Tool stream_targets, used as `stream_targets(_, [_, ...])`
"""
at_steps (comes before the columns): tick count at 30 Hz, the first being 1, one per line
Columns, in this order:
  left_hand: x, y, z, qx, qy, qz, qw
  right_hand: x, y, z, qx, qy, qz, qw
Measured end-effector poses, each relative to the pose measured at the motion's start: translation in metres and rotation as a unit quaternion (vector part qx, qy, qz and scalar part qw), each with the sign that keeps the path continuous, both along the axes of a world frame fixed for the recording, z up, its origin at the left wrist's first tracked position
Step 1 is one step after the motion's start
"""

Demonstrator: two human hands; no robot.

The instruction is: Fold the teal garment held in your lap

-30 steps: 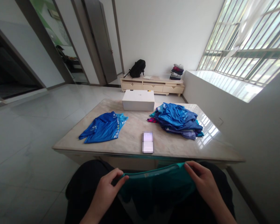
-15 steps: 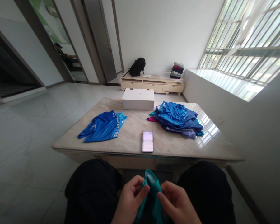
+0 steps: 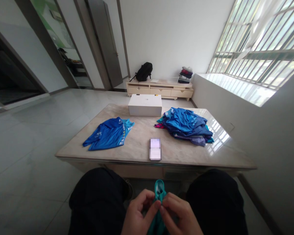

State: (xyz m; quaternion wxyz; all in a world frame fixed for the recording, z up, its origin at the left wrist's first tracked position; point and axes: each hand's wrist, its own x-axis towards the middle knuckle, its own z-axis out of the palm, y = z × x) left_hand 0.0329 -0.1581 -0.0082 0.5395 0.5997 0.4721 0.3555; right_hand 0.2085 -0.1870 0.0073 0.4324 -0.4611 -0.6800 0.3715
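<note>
Teal garment (image 3: 159,192) bunched upright, fold uppermost

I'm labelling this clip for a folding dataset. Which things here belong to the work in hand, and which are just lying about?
In hand:
- teal garment, pinched between left hand and right hand over the lap
- blue shirt laid flat on the table
- heap of blue clothes

Lying about:
- phone
- white box
- black backpack
- low cabinet
</note>
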Motion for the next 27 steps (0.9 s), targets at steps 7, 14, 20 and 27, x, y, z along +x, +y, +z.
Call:
stream_targets(7, [-0.004,0.003,-0.002,0.092,0.074,0.003,0.993,0.002,-0.002,-0.013,0.035,-0.032,0.002,0.999])
stream_targets(14, [-0.010,0.004,0.012,0.102,0.093,-0.054,0.989,0.004,-0.002,-0.013,0.112,-0.113,0.006,0.987])
stream_targets(20, [-0.011,0.011,0.021,0.107,0.013,-0.089,0.990,0.000,-0.007,-0.025,0.113,-0.098,-0.020,0.989])
stream_targets(27, [-0.009,0.012,0.023,0.079,0.012,-0.081,0.993,-0.002,-0.008,-0.026,0.127,-0.125,-0.032,0.983])
